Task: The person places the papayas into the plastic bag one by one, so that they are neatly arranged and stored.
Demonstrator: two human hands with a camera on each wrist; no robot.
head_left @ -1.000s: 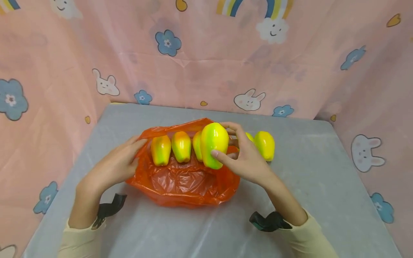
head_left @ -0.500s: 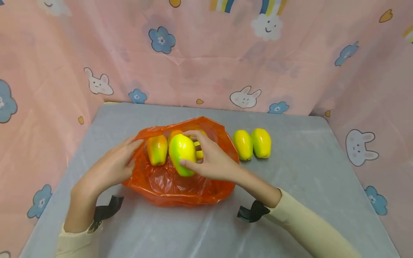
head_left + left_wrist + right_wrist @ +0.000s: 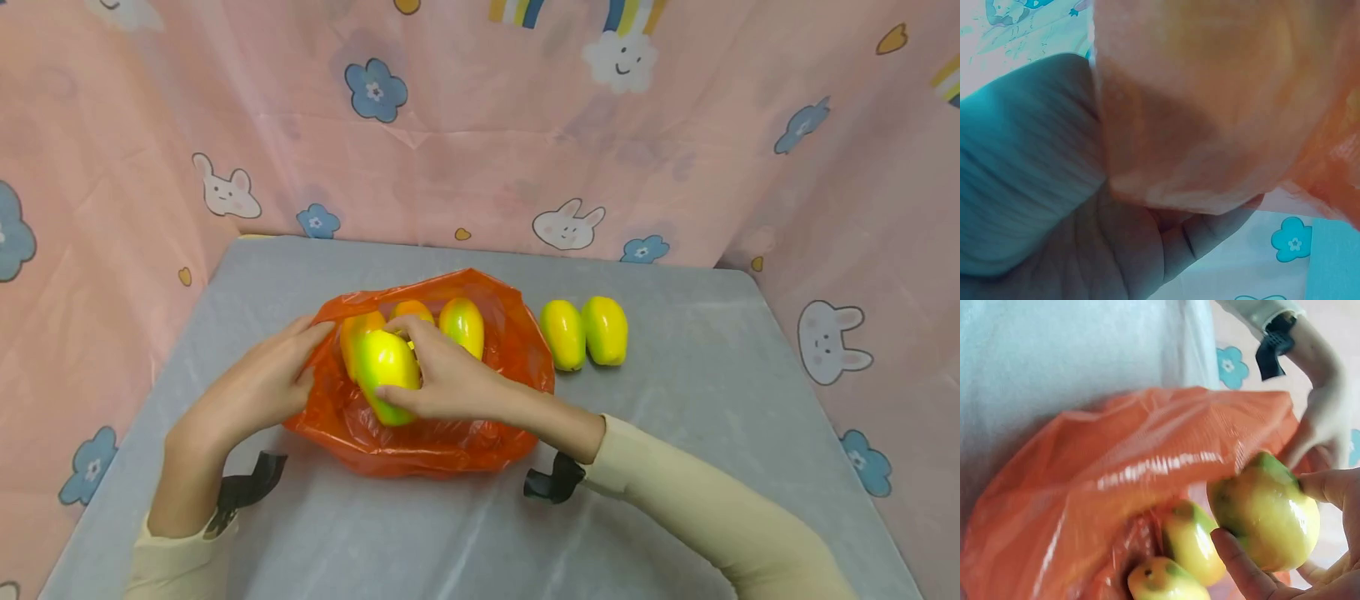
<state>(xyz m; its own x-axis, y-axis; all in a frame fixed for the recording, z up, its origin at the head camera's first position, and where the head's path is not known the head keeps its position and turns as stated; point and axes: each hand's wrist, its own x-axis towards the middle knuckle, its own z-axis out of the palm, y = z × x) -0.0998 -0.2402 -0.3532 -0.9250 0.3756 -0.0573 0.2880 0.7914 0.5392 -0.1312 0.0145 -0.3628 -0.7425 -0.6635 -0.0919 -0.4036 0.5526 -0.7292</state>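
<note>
An orange-red plastic bag [image 3: 450,458] lies with its mouth spread wide on the grey table. My left hand [image 3: 258,387] holds the bag's left rim; in the left wrist view, the bag film [image 3: 1204,144] hides part of its fingers. My right hand [image 3: 457,379] grips a yellow-green papaya [image 3: 390,371] by its sides, over the left part of the bag's opening. Behind it, inside the bag, are a left papaya [image 3: 356,333], partly covered, a middle papaya [image 3: 411,311] and a right papaya [image 3: 462,323]. The right wrist view shows the held papaya [image 3: 1272,515] between thumb and fingers.
Two more papayas stand side by side just right of the bag, a nearer one [image 3: 562,335] and a farther-right one [image 3: 606,331]. The grey tabletop [image 3: 712,400] ends at a pink patterned curtain [image 3: 465,167] behind and at both sides.
My right hand has carried the papaya leftward and slightly toward me, from the bag's right side to its left part. My left hand still holds the rim.
</note>
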